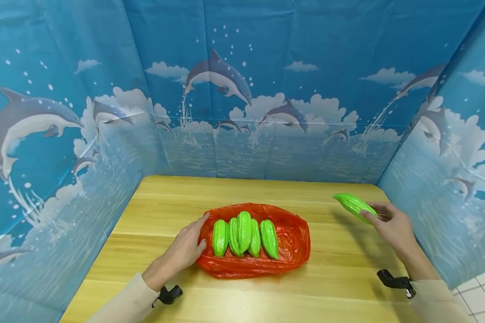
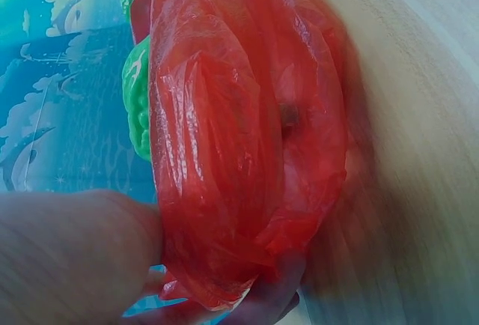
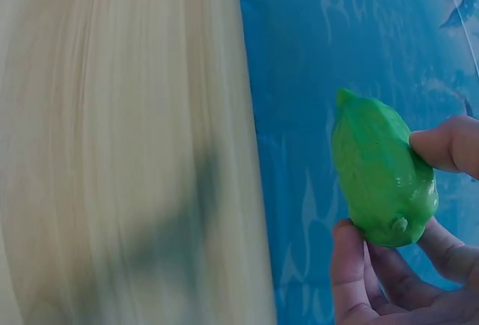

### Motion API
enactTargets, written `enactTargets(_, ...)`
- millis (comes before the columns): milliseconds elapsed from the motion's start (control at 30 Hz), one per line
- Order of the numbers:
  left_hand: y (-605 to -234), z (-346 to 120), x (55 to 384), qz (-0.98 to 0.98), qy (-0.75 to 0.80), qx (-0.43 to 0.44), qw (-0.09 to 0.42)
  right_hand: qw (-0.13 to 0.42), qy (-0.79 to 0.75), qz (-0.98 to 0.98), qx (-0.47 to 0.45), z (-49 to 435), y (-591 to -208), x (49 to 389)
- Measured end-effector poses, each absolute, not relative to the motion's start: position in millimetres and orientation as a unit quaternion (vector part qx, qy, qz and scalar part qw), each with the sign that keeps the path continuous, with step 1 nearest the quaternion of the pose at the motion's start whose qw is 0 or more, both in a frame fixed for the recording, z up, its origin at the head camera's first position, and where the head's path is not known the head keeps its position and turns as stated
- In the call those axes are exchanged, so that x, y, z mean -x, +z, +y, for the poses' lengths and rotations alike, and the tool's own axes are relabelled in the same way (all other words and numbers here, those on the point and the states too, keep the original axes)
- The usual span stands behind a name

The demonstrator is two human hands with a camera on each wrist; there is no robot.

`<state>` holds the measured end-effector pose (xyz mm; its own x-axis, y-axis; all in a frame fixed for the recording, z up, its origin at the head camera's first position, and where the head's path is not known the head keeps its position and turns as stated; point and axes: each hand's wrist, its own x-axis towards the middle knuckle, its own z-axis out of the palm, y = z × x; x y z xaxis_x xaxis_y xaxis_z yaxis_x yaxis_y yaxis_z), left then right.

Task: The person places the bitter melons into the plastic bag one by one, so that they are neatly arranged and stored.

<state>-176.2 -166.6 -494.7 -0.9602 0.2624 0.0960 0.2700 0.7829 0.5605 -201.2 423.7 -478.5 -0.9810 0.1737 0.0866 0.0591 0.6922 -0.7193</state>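
Note:
My right hand pinches a bright green bitter melon between thumb and fingers, raised above the right side of the table. In the right wrist view the melon shows its stem end, with the thumb on one side and fingertips below. A red plastic bag lies spread wide at the table's middle, its mouth facing up. Several more bitter melons rest side by side inside it, one on top of others. My left hand grips the bag's left end; in the left wrist view some fingers are behind the red plastic.
The wooden table is walled on three sides by a blue dolphin-print curtain. A black wrist mount sticks out at the left wrist, another black mount at the right. White floor tiles show at lower right.

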Motion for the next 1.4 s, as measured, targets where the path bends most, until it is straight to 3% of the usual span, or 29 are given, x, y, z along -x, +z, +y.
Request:
enactTargets(467, -494, -165, 180, -0.944, -0.299, 0.14, 0.006, 0.068, 0.42, -0.905, 0.003, 395, -473, 208)
enactTargets(1400, -496, -165, 181, -0.943, -0.295, 0.154, 0.012, 0.051, 0.423, -0.905, 0.002, 355, -448, 204)
